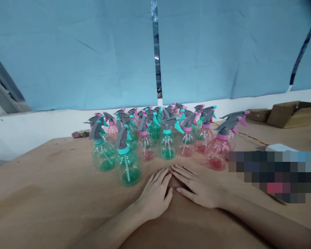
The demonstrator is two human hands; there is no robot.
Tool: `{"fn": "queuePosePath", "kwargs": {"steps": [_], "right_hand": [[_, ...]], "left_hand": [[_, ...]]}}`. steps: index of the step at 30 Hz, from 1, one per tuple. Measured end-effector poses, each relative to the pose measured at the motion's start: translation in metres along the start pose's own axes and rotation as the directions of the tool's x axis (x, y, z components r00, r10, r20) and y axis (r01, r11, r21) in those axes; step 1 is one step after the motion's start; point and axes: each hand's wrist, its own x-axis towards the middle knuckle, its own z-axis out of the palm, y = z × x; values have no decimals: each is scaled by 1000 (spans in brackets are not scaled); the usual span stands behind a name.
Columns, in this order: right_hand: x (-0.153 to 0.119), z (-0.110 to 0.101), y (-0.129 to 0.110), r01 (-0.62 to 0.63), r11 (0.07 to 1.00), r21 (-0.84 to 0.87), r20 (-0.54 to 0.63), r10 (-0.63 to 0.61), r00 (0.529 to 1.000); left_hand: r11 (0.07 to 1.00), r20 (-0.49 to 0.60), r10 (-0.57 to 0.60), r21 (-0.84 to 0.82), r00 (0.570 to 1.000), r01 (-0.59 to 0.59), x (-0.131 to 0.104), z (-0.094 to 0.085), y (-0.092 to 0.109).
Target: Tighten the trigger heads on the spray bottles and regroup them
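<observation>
The left hand and right hand are laid flat on the table, fingers extended, nothing grasped. Just beyond them, green spray bottles and pink spray bottles are clustered upright; an open carton is placed at far right.

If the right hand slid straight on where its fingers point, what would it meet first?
Most likely the left hand, whose fingertips lie just beside those of the right hand; whether they touch is unclear.
</observation>
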Motion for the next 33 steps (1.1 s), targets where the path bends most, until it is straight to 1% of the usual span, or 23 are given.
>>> {"fn": "queuePosePath", "kwargs": {"steps": [4, 8, 12, 15, 22, 25, 26, 27, 28, 29, 30, 31, 33], "right_hand": [[-3, -4, 4, 14, 1000, 5, 2, -14, 1000], [-4, -5, 3, -3, 999, -32, 28, 4, 1000], [-5, -4, 5, 0, 1000, -18, 5, 0, 1000], [-6, -3, 7, 9, 999, -38, 1, -9, 1000], [-7, -3, 7, 15, 995, -100, 9, -14, 1000], [-6, -5, 6, 16, 996, -90, 6, -16, 1000], [-6, -5, 6, 17, 996, -87, 4, -17, 1000], [-6, -5, 6, 17, 996, -83, 4, -17, 1000], [-6, -5, 6, 18, 997, -79, 5, -18, 1000], [-6, -6, 6, 22, 997, -74, 8, -21, 1000], [-5, -6, 6, 26, 997, -67, 11, -25, 1000], [-5, -6, 5, 30, 998, -61, 13, -29, 999], [-5, -7, 4, 28, 998, -55, 16, -27, 1000]], "left_hand": [[1000, 12, 4, 10, 1000, -4, 0, -1, 0], [1000, 18, 0, 14, 1000, -1, 0, -2, 1], [1000, 26, 2, 15, 1000, -2, 1, -2, 2], [999, 29, 6, 41, 1000, -7, 1, -2, 2], [995, -56, 54, 92, 997, -49, 0, -1, 3], [984, -98, 127, 137, 987, -113, -1, -4, 6], [976, -131, 174, 155, 976, -153, -1, -6, 7], [964, -183, 231, 178, 956, -199, 0, -11, 8], [948, -254, 291, 207, 923, -242, 0, -16, 9], [932, -336, 341, 245, 878, -268, 1, -24, 9], [918, -420, 376, 290, 826, -270, 2, -33, 9], [909, -500, 393, 335, 772, -246, 4, -44, 9], [914, -639, 358, 388, 680, -117, 7, -69, 7]]}}
